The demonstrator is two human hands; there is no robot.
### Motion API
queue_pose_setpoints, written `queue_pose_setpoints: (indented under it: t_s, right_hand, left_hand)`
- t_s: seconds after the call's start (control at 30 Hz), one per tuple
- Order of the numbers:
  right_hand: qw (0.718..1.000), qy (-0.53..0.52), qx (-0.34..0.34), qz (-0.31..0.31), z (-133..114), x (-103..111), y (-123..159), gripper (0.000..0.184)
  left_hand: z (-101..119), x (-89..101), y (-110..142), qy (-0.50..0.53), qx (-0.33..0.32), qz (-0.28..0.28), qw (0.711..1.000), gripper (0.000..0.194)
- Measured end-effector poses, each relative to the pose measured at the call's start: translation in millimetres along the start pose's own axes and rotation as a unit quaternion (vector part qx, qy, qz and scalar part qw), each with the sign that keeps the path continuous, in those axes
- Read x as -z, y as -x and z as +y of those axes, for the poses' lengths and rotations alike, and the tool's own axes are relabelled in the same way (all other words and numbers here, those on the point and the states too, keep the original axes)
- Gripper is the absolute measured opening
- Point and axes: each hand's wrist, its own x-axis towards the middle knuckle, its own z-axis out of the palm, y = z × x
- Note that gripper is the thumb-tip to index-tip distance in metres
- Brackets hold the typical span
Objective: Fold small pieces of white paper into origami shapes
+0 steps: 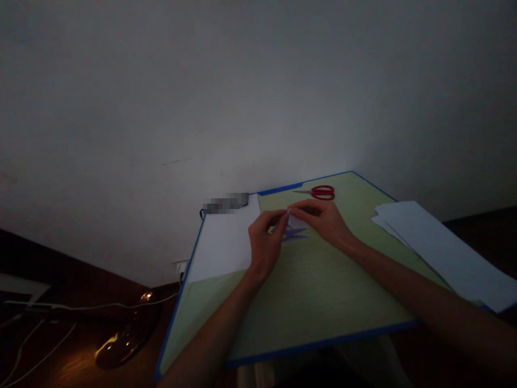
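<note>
A small folded piece of pale bluish paper (296,231) lies on the green table (315,291) near its middle. My left hand (264,242) is closed, its fingers pinching the paper's left side. My right hand (323,218) presses down on the paper from the right with curled fingers. The fingertips of both hands meet over the fold. Part of the paper is hidden under my hands.
Red-handled scissors (321,192) lie at the table's far edge. A white sheet (226,240) lies at the left, a stack of white sheets (440,248) at the right overhanging the edge. White cables (60,312) and a shiny object (121,345) lie on the dark floor at left.
</note>
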Motion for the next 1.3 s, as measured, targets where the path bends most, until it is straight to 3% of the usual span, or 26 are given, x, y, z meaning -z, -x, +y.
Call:
queue_pose_setpoints:
  t_s: [0.27,0.7,0.93,1.1,1.3]
  right_hand:
    - [0.999,0.033,0.014,0.001,1,0,0,0.021]
    - [0.996,0.054,0.064,0.028,2,-1,0,0.016]
    - [0.993,0.082,0.085,0.030,2,-3,2,0.013]
    - [0.991,0.093,0.092,0.034,0,-5,4,0.014]
    - [0.993,0.080,0.072,0.040,0,-2,3,0.019]
  left_hand:
    - [2,-1.0,1,-0.001,0.008,-0.006,1.000,0.019]
    - [9,-1.2,-3,0.116,0.140,-0.031,0.983,0.027]
    - [9,-2.0,-3,0.139,0.160,-0.010,0.977,0.024]
    - [6,-1.9,-3,0.114,0.134,-0.006,0.984,0.024]
    - [4,1.8,-5,0.093,0.122,-0.077,0.985,0.028]
